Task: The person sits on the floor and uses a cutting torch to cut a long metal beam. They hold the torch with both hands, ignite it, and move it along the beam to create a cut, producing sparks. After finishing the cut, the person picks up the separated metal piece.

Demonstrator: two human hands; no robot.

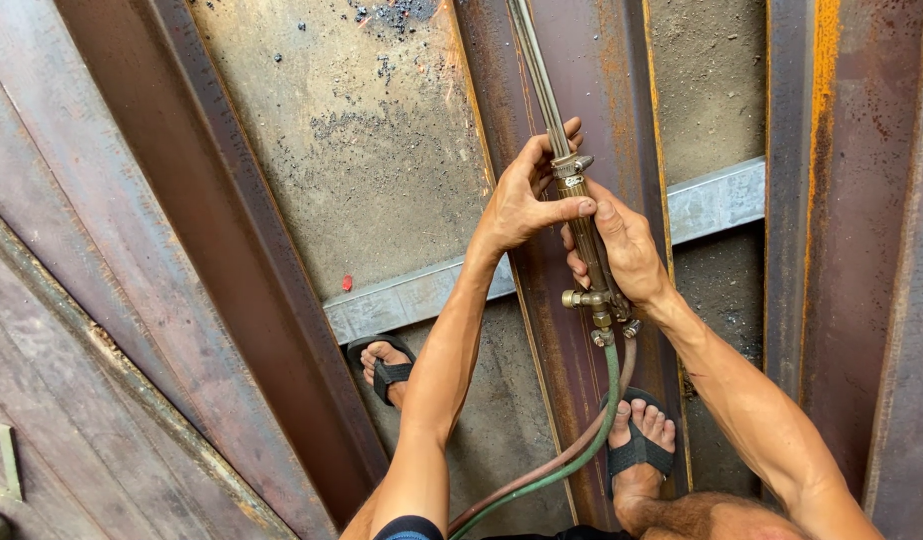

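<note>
- A rusty steel beam runs slantwise along my left, over the concrete floor.
- My left foot in a black sandal rests by a grey cross bar.
- My left hand is closed around the upper valve of the brass cutting torch.
- My right hand grips the torch handle just below.
- Green and red hoses trail from the torch base down past my right foot.

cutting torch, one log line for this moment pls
left hand: on cutting torch valve | right hand: grips handle | hoses: red, green, trailing down | beam: rusty, beneath
</note>
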